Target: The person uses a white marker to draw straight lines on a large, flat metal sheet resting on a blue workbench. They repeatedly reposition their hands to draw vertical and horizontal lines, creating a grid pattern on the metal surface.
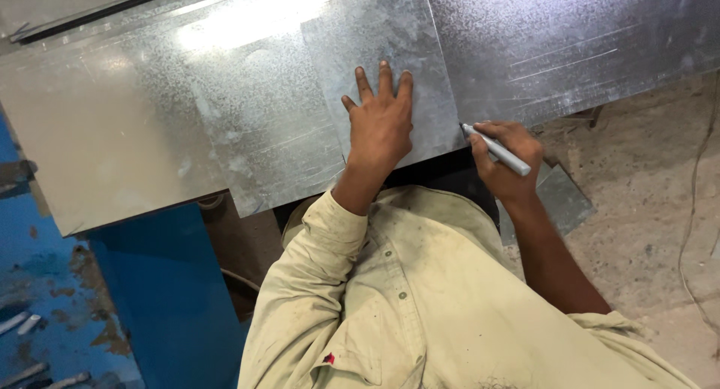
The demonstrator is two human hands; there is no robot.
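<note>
blue workbench [161,299], galvanized steel sheets [225,111] lying overlapped on top

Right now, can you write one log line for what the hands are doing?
left hand: flat on small metal sheet | right hand: holds grey marker, tip at sheet's right edge | big metal sheet underneath

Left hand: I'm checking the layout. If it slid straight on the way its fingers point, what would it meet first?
Only more sheet metal: the left hand lies flat on it, fingers pointing up the picture; nothing else shows.
</note>
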